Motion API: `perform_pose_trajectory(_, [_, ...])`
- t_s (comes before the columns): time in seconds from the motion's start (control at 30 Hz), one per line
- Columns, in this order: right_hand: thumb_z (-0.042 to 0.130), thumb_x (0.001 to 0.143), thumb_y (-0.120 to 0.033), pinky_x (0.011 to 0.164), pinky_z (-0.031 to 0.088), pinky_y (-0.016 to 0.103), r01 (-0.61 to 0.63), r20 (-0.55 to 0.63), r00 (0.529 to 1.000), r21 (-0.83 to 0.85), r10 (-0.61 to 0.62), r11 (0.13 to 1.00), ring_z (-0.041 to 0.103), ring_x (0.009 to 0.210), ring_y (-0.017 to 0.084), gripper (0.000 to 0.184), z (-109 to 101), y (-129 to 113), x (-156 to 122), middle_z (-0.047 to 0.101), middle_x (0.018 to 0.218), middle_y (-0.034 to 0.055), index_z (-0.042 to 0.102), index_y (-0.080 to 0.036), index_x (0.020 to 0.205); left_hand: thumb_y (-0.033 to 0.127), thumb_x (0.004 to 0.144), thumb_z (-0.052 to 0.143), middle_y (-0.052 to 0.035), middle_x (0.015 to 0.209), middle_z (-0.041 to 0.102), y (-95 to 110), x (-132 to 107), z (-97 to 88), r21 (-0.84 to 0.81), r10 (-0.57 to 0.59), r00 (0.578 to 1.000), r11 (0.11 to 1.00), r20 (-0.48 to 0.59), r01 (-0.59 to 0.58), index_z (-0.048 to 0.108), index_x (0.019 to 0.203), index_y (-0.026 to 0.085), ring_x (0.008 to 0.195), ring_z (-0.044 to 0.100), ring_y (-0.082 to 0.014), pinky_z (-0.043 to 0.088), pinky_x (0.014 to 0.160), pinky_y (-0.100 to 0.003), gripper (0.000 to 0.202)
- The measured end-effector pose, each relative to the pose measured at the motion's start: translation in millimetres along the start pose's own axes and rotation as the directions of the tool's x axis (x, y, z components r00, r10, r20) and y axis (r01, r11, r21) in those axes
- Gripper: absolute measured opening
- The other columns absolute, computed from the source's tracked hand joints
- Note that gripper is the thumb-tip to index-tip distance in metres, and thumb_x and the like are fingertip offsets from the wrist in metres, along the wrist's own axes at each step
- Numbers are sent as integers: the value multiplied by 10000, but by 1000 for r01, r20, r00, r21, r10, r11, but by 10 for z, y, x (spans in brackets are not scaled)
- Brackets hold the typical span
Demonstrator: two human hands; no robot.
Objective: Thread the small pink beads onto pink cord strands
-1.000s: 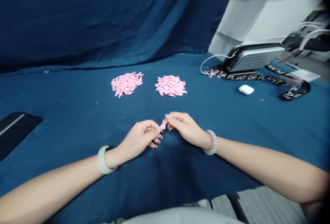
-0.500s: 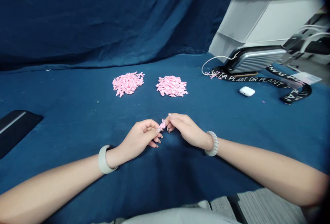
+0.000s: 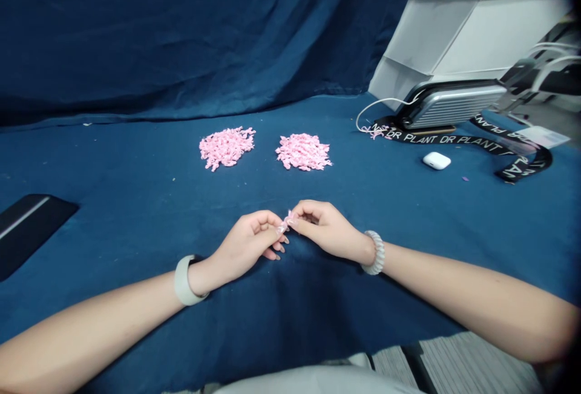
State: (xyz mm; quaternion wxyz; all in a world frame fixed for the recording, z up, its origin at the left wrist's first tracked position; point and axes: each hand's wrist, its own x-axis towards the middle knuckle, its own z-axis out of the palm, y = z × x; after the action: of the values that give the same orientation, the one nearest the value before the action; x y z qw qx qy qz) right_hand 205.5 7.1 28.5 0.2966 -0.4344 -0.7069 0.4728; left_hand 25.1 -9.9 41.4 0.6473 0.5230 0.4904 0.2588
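My left hand and my right hand meet over the blue cloth, fingertips pinched together on one small pink ribbon piece held between them. Both hands rest low on the cloth. Farther back lie two flat heaps of the same pink pieces: a left pink pile and a right pink pile. A pale band sits on my left wrist and a coiled white band on my right wrist.
A dark flat object lies at the left edge. At the right back are a silver ribbed case, a white cable, a black printed lanyard and a white earbud case. A blue backdrop hangs behind.
The right hand's fingers have curled in more tightly around the pink piece. Both hands stay in the same spot.
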Motion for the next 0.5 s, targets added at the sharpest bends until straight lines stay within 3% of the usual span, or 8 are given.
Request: perform_pose_trajectory(0.5, [494, 810, -389, 539, 333, 151, 20, -30, 999, 26, -19, 999, 412, 583, 39, 313, -9, -26, -12, 518, 653, 7, 541, -103, 689, 412, 747, 556, -25, 737, 599, 19, 4, 16, 61, -13, 1000, 998, -8, 13, 518, 816, 118, 598, 572, -60, 486, 528, -159, 304])
